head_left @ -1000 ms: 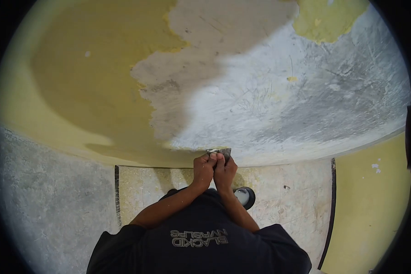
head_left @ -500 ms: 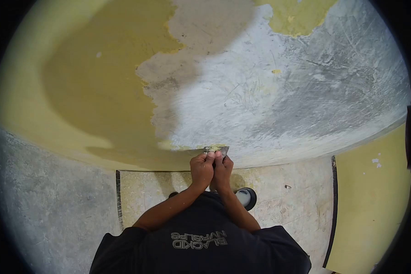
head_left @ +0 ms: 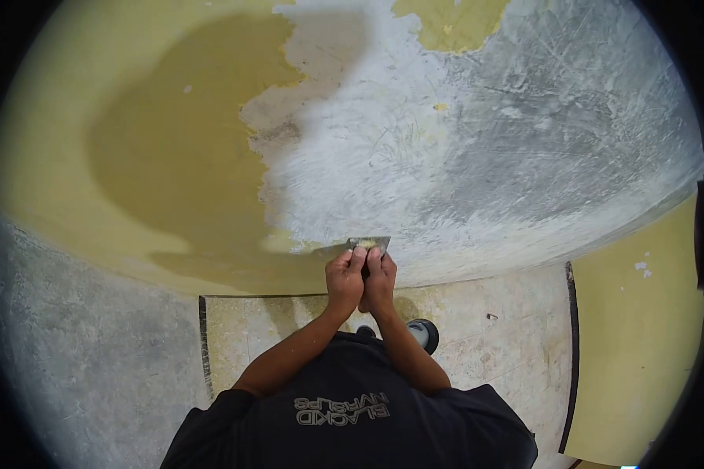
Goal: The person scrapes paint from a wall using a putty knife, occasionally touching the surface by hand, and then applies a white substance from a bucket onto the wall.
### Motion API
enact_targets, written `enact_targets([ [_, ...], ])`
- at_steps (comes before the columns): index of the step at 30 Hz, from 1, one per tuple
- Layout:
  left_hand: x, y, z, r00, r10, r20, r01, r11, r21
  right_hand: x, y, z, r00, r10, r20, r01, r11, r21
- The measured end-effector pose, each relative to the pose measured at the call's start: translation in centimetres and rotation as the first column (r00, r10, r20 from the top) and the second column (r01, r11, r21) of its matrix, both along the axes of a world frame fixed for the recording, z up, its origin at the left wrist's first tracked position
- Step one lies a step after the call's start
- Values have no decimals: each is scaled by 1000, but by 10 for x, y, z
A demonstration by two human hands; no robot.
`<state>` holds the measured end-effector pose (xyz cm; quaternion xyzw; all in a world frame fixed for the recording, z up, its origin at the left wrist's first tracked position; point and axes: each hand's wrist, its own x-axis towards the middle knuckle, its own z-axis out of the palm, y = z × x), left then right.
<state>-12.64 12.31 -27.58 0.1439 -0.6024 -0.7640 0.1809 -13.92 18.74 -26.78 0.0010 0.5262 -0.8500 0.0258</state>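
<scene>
Both of my hands are closed side by side on a scraper (head_left: pixel 379 241) with a flat, wide metal blade. My left hand (head_left: pixel 345 277) grips it from the left and my right hand (head_left: pixel 379 281) from the right, thumbs together on its near face. Pale yellow residue shows on the blade, and its handle is hidden by my hands. The blade edge lies against the low part of the wall (head_left: pixel 383 172), where yellow paint (head_left: pixel 172 141) borders a bared white and grey patch.
A ragged yellow remnant (head_left: pixel 454 23) stays high on the bared patch. Below, a tiled floor (head_left: pixel 493 328) holds yellowish dust and a small scrap. Grey flooring (head_left: pixel 109 336) lies to the left, a yellow surface (head_left: pixel 633 344) to the right. A shoe (head_left: pixel 423 334) shows beside my right forearm.
My hands and the scraper have shifted slightly upward along the wall. A yellow strip above the blade no longer shows there, and the view has turned a little.
</scene>
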Motion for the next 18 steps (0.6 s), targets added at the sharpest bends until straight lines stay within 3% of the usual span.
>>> enact_targets([
  [2,2,1,-12,998,-11,57,9,1000,29,5,5,-14,993,-31,115,6,977,214],
  [4,4,2,-23,979,-70,192,67,997,27,2,5,-34,988,-74,133,46,978,205],
  [7,1,5,-30,981,-58,184,53,998,34,1,10,-38,992,-100,82,63,930,363],
  [9,-8,7,-31,987,-45,151,40,999,35,-3,13,-25,988,-124,-96,157,790,593],
  [15,-10,10,-18,982,-66,179,40,989,145,-6,11,-19,963,-208,-171,268,800,537],
  [18,-9,18,-17,961,-98,260,92,995,38,-11,22,-27,973,-171,-154,228,807,544],
])
